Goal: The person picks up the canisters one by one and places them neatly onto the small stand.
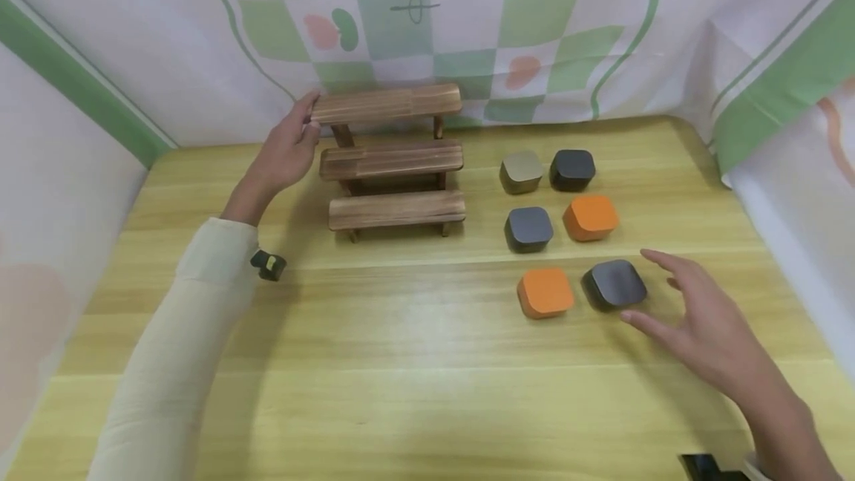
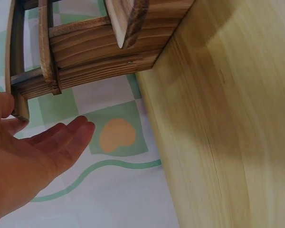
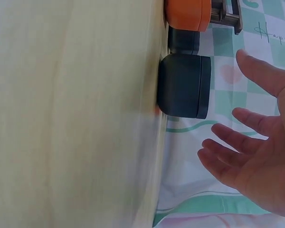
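Observation:
A three-tier wooden display stand (image 1: 394,162) stands at the back left, its planks rising like steps. My left hand (image 1: 287,147) pinches the left end of the top plank (image 2: 21,105) between thumb and index finger; the other fingers stretch out beneath. My right hand (image 1: 708,325) is spread beside a dark grey rounded box (image 1: 616,284), thumb on the near side and fingers on the far side, apart from it. In the right wrist view, that dark box (image 3: 183,85) shows a seam near its top.
Left of the dark box sits an orange box (image 1: 545,292). Behind them are a grey box (image 1: 528,228), another orange box (image 1: 591,217), a beige box (image 1: 521,171) and a black box (image 1: 572,169). A checkered cloth (image 1: 467,21) hangs behind the wooden table (image 1: 414,377).

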Demonstrator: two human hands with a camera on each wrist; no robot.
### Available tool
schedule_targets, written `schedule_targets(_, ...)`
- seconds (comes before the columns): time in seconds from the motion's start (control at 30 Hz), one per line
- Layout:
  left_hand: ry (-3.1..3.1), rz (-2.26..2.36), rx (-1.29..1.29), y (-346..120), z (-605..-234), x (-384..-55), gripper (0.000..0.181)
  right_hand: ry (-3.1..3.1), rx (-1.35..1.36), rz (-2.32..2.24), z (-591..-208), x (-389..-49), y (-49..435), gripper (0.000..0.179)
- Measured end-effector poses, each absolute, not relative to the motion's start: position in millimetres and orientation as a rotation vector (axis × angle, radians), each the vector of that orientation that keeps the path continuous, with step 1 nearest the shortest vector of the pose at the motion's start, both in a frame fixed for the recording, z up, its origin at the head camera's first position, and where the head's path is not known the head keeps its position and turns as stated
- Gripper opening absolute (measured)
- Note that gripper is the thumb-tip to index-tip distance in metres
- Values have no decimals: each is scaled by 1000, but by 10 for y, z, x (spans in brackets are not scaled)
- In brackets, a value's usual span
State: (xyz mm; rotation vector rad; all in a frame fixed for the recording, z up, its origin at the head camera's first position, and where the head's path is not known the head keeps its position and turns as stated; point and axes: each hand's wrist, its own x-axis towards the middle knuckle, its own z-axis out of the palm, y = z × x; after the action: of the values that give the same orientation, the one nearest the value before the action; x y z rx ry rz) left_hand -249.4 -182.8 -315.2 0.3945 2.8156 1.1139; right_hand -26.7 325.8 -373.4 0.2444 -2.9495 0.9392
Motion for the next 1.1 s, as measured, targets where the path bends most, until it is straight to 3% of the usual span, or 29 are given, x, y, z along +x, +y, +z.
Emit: schedule_targets(1.1, 2891, 1008, 393, -1842, -3168, -2476, 55, -3099, 296, 1187, -3820, -394, 3578, 91)
